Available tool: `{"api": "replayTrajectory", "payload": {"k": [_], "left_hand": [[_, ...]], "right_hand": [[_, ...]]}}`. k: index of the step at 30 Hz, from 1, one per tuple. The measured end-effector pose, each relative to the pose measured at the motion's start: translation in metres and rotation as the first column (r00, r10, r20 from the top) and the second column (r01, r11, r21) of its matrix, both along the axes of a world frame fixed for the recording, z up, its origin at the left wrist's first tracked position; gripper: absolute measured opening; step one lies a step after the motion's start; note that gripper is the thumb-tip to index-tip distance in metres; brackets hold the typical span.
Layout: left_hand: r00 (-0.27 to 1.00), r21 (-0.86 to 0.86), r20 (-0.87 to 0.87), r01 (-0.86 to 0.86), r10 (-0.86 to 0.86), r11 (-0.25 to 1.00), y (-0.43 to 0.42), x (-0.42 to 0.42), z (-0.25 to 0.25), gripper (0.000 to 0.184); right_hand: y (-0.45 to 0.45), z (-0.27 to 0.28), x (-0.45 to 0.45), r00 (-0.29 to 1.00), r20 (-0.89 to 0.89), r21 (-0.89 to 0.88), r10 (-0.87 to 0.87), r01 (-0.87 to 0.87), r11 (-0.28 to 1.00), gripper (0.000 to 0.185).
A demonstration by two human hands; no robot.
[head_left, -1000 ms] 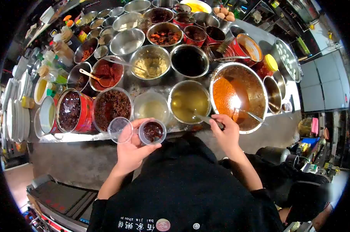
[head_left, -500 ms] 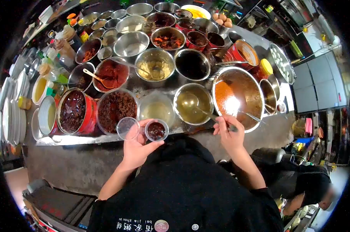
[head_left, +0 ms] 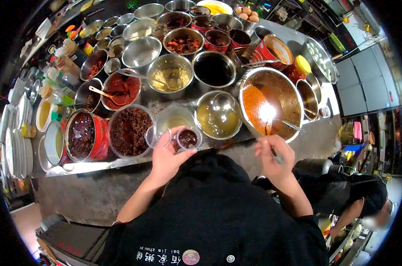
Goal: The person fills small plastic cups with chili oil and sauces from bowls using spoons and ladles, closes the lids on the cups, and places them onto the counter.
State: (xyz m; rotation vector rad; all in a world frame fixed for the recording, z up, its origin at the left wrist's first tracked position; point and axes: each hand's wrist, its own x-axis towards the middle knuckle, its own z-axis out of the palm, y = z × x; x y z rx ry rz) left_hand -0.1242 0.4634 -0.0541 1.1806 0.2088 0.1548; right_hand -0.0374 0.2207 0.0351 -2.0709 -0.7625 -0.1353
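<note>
In my left hand (head_left: 169, 155) are two small clear plastic cups, held side by side. The left cup (head_left: 158, 137) looks empty; dark red sauce fills part of the right cup (head_left: 187, 138). My right hand (head_left: 277, 158) is closed around the handle of a metal ladle (head_left: 223, 102), whose head is over a steel bowl of yellowish liquid (head_left: 205, 133). Just beyond my right hand is a large steel bowl (head_left: 294, 97) with orange-red sauce and another utensil in it. A clear tub of pale liquid (head_left: 172, 116) stands behind the cups.
A tub of dark minced sauce (head_left: 130, 131) and a red can (head_left: 101, 133) stand at the front left. Many steel bowls and pots (head_left: 141, 51) fill the back. Stacked plates (head_left: 15, 153) are far left. Another person (head_left: 369, 195) bends at the right.
The view has shifted slightly. My left hand with the cups has moved a little right and up. My right hand has moved right and slightly down, and the ladle head has lifted.
</note>
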Motion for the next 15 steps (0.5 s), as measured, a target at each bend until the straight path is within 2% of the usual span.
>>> {"api": "replayTrajectory", "payload": {"k": [1, 3, 5, 7, 8, 9, 10, 12, 15], "left_hand": [[1.0, 0.003, 0.005, -0.008, 0.008, 1.0, -0.002, 0.005, -0.002, 0.059], [1.0, 0.017, -0.028, -0.014, 0.015, 1.0, -0.007, 0.015, -0.005, 0.058], [0.997, -0.033, -0.067, -0.032, 0.03, 0.999, -0.012, 0.025, -0.01, 0.057], [0.996, -0.004, -0.081, -0.047, 0.046, 0.999, -0.015, 0.035, -0.01, 0.057], [0.995, -0.041, -0.084, -0.055, 0.051, 0.998, -0.015, 0.038, -0.015, 0.057], [0.994, -0.077, -0.089, -0.063, 0.056, 0.995, -0.017, 0.042, -0.017, 0.058], [0.994, -0.066, -0.085, -0.076, 0.071, 0.995, -0.018, 0.045, -0.014, 0.06], [0.993, -0.048, -0.066, -0.104, 0.101, 0.993, -0.021, 0.05, -0.017, 0.062], [0.989, -0.076, -0.06, -0.139, 0.135, 0.987, -0.024, 0.055, -0.013, 0.064]], "right_hand": [[-0.001, 0.002, -0.001, 1.0, 0.0, -0.001, 0.001, -0.001, 1.0, 0.005], [0.0, 0.01, -0.004, 0.948, -0.298, 0.138, -0.11, 0.156, 0.978, 0.007], [-0.001, 0.018, -0.006, 0.953, -0.286, 0.117, -0.098, 0.136, 0.984, 0.008], [-0.002, 0.025, -0.009, 0.978, -0.21, 0.118, 0.009, 0.016, 0.993, 0.008], [-0.005, 0.027, -0.01, 0.99, -0.128, 0.042, 0.057, -0.052, 0.998, 0.007], [-0.004, 0.031, -0.01, 0.989, -0.131, 0.041, 0.062, -0.057, 0.998, 0.007], [-0.003, 0.036, -0.01, 0.985, -0.006, -0.026, 0.172, -0.172, 0.985, 0.009], [-0.005, 0.035, -0.007, 0.908, 0.189, -0.162, 0.375, -0.347, 0.924, 0.021], [-0.006, 0.043, -0.006, 0.848, 0.229, -0.269, 0.478, -0.416, 0.869, 0.027]]}}
